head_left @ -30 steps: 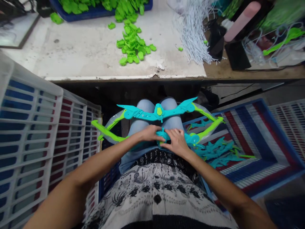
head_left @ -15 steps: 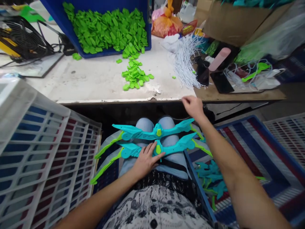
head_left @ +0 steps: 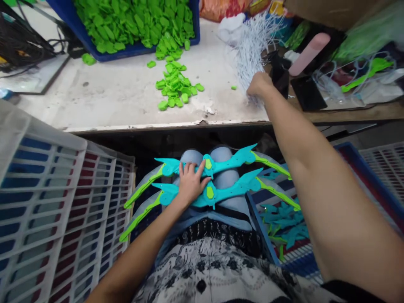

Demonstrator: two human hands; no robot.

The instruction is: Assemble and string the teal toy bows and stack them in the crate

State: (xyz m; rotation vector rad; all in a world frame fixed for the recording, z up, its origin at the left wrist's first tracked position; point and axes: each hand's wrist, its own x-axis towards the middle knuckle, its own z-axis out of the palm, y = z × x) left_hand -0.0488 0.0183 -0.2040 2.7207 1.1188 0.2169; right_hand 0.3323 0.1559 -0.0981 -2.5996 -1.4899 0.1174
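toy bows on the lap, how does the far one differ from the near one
The far toy bow lies across the knees, higher in view; the near toy bow lies closer to the waist. The left hand rests flat over both, its fingertips reaching the far one's middle, its palm covering the near one left of centre. The far bow's green centre piece sits beside the fingertips; the near one's is fully exposed. Both are teal with green limbs, lying parallel.

A blue bin [head_left: 192,25] full of small green pieces [head_left: 132,21] sits on the white table [head_left: 110,97]. A white crate [head_left: 57,198] stands beside it.
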